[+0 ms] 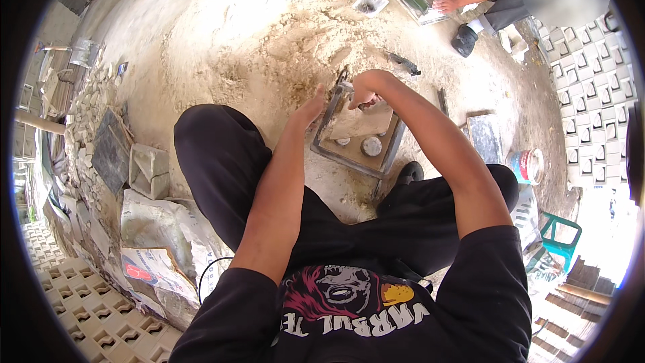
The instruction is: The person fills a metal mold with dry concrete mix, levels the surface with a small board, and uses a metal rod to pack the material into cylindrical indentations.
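Note:
A square mould with a dark metal frame [396, 152] lies on the ground before my knees. Inside it, round pale knobs [371, 146] show at the near side. A flat tan plate [368, 123] covers much of the mould's far part. My right hand [366, 89] bends down at the plate's far edge, its fingers curled on it; the fingertips are partly hidden. Beside the frame's left side is my left hand [310, 106], fingers stretched out and seemingly holding nothing.
Loose sandy material [269, 60] spreads beyond the mould. At the far right a co-worker's hands [445, 4] work at another mould [418, 0] with a trowel [371, 4]. A paint bucket [526, 166], green stool [562, 235], concrete block [148, 171] and stacked pale blocks [591, 94] stand around.

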Demonstrator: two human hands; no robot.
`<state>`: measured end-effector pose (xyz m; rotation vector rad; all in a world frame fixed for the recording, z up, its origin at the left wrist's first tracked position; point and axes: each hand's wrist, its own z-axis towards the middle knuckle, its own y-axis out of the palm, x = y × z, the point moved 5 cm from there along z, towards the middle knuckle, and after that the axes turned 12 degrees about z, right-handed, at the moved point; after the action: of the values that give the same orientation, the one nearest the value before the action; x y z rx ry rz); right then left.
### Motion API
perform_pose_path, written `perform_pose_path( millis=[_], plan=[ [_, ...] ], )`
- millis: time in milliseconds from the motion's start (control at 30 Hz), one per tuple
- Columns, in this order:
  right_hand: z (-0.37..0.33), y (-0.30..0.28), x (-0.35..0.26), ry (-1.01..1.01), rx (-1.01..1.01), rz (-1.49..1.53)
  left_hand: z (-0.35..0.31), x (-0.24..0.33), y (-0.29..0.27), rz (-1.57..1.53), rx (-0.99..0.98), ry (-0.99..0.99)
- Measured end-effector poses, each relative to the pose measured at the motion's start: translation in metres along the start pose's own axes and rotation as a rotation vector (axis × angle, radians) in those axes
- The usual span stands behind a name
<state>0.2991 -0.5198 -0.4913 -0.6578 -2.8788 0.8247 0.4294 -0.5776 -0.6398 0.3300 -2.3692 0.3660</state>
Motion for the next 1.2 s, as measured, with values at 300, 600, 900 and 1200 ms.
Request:
perform_pose_path(
  millis=[300,600,900,1200],
  plan=[
    [-0.013,0.02,-0.022,-0.03,0.242,-0.024,0.002,-0.017,-0.009,-0.021,-0.031,-0.048],
    [0.001,0.028,-0.045,-0.02,0.195,0.002,-0.005,-0.014,-0.014,-0.03,-0.015,-0.023],
    [-0.038,0.007,-0.011,-0.055,0.204,0.009,-0.022,-0.013,-0.019,0.013,0.011,-0.026],
    [-0.021,-0.071,0.068,0.082,0.412,0.56,0.043,-0.035,-0.029,0.043,0.393,0.182]
  ],
)
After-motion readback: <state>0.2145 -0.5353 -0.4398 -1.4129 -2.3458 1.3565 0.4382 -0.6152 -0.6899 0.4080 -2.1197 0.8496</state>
